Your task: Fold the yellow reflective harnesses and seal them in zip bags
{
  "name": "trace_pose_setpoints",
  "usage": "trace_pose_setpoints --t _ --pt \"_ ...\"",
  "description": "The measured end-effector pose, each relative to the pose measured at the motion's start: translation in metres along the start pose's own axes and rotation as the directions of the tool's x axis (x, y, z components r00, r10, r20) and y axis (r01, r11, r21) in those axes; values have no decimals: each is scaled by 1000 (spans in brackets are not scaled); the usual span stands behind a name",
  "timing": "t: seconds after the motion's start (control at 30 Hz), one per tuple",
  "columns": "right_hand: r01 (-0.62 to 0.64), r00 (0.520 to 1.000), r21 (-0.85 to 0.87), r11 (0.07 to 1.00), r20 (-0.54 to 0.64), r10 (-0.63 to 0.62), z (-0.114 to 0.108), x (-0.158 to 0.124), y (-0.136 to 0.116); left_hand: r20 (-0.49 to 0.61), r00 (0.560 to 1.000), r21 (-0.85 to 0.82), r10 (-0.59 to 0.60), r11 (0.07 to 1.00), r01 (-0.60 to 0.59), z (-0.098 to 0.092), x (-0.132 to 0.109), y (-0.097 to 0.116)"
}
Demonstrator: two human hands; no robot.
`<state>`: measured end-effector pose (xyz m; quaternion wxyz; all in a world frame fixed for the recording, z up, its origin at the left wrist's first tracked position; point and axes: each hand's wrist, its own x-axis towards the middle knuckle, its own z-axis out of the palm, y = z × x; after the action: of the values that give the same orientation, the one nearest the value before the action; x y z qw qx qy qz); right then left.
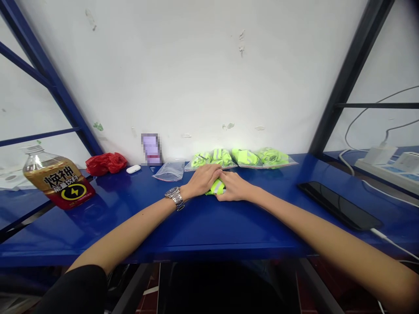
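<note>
We clasp bundle between left hand and right hand, likely for compactness; bags near counter back edge, reachable.

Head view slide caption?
Left hand and right hand partly cover a neon-yellow bundle on a blue table; bagged bundles behind.

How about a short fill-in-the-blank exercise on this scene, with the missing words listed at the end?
1. The wrist of the left hand wears a metal-band ____ with a dial.
2. The left hand and the ____ hand both touch the yellow-green bundle.
3. The crumpled bag near the bottle is ____ in colour.
4. A ____ cable is plugged into the black phone.

Missing words: watch; right; red; white.
</note>
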<state>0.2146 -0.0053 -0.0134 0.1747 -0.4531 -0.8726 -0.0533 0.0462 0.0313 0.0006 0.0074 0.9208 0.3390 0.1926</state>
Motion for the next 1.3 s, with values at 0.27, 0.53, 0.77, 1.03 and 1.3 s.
trace_pose_setpoints --t 0.27,0.53,0.77,1.03,1.3 --pt "46 996 316 948 -82 -21 -3 0 15 366 928 -26 68 998 -63 -23 1 8" --pt "-96 988 633 768 -30 149 -4 -3 11 400 894 -55 203 979 -198 -42 6 16" --pt "-142 981 775 616 26 194 -10 -1 5 314 940 -155 136 984 -90 -43 -2 13" --pt "-166 982 908 385 115 152 -32 -12 -1 315 938 -204 142 976 -79 -57 10 21" --pt "-113 956 930 350 6 293 -28 -9 5 208 962 -222 177 966 -130 -64 17 20"
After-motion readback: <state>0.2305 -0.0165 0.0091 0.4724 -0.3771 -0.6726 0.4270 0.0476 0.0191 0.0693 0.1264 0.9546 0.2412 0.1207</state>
